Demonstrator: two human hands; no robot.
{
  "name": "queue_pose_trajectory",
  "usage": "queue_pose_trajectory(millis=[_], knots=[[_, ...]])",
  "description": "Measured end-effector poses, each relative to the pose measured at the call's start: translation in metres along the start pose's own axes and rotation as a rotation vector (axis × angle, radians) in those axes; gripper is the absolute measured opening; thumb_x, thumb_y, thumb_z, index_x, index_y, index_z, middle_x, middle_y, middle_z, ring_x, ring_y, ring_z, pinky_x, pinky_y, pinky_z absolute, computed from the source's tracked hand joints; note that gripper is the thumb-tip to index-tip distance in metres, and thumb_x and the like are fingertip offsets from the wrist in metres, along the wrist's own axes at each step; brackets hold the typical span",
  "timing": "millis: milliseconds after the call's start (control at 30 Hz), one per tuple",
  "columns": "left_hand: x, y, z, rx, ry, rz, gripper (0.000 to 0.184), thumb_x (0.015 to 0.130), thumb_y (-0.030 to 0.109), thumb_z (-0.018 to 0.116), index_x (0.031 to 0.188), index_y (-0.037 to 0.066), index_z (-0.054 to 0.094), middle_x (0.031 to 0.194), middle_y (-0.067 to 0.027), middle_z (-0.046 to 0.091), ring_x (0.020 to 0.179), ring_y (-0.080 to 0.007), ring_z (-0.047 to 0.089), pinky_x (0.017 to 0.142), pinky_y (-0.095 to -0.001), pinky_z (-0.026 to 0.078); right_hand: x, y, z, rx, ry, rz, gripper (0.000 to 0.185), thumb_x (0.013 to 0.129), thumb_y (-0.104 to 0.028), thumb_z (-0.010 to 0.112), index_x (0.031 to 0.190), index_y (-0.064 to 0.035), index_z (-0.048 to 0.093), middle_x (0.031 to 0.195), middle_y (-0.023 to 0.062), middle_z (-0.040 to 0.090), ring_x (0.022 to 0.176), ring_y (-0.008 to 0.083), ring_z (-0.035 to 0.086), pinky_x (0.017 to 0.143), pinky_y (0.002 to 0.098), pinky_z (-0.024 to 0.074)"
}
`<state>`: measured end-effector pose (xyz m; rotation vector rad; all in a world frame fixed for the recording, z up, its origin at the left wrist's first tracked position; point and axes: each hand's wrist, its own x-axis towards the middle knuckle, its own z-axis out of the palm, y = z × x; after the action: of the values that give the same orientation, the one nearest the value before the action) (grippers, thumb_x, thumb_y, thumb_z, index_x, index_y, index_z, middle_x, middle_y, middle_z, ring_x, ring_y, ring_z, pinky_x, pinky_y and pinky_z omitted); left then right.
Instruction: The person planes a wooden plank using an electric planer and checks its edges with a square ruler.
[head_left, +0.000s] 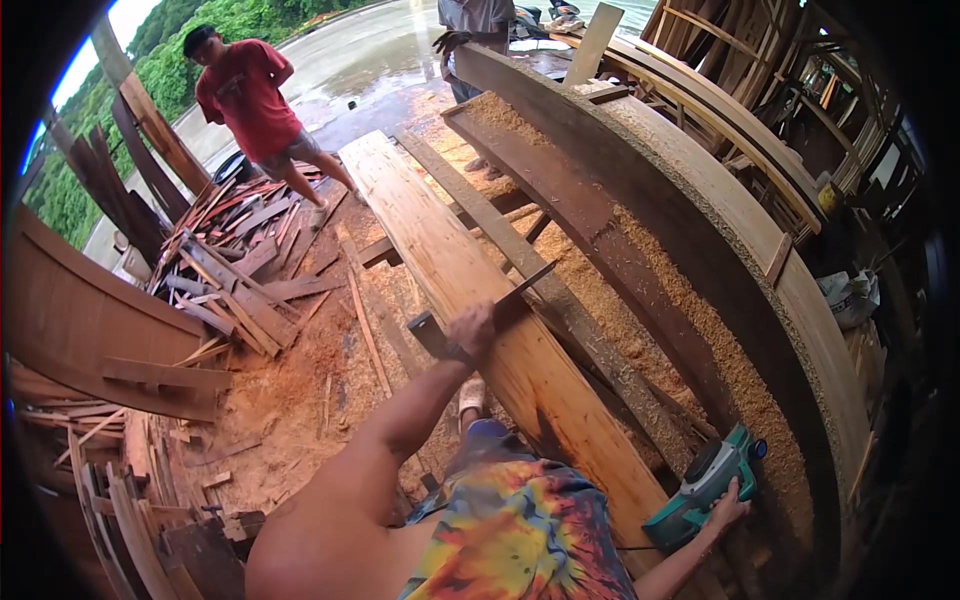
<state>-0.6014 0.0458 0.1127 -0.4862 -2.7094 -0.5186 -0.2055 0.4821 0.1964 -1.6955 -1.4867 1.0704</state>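
Observation:
A long pale plank (420, 215) runs away from my body on supports. My left hand (472, 330) is closed on what looks like a try square (527, 284). Its dark blade lies across the plank, and its thick stock sits at the left edge; my fingers partly hide it. Down at the right, my right hand (730, 508) wraps around a teal electric planer (700, 485). The planer is at the near end of the plank, tilted, with its front toward the dark boards. Whether it rests on the wood I cannot tell.
Dark curved boards (640, 150) covered with shavings stand to the right. A narrow board (480, 195) lies beside the plank. Scrap wood (230, 250) is heaped at left. One person in a red shirt (250, 100) stands ahead; another person's gloved hand (452, 41) touches the curved board.

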Motion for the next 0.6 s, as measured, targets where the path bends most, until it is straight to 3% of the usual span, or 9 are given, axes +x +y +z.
queue_pose_trajectory(millis=[200,333,600], knots=[[0.003,-0.005,0.006,-0.009,-0.019,-0.004,0.009,0.084,0.008,0.048,0.089,0.008,0.056,0.079,-0.0140,0.061,0.078,-0.0337,0.062,0.068,-0.0462,0.050,0.029,0.035,0.005,-0.027,0.055,0.002,0.072,0.085,-0.038,0.071,0.137,0.0023,0.040,0.076,0.0067,0.053,0.051,0.0129,0.043,0.041,0.0277,0.0330],[0.005,-0.006,0.004,0.007,-0.046,-0.005,0.015,0.087,0.011,0.046,0.097,0.011,0.058,0.079,-0.0132,0.062,0.075,-0.0336,0.063,0.065,-0.0474,0.049,0.033,0.043,0.007,-0.035,0.083,-0.027,0.072,0.085,-0.039,0.070,0.137,0.0020,0.042,0.080,0.0077,0.055,0.050,0.0139,0.044,0.041,0.0283,0.0329],[0.007,-0.003,-0.007,-0.029,-0.235,-0.113,0.018,0.089,0.012,0.044,0.103,0.011,0.056,0.091,-0.0144,0.063,0.089,-0.0342,0.064,0.075,-0.0473,0.050,0.045,0.062,0.006,-0.117,0.150,-0.048,0.067,0.086,-0.040,0.070,0.133,0.0025,0.047,0.086,0.0096,0.059,0.053,0.0154,0.048,0.042,0.0295,0.0352]])
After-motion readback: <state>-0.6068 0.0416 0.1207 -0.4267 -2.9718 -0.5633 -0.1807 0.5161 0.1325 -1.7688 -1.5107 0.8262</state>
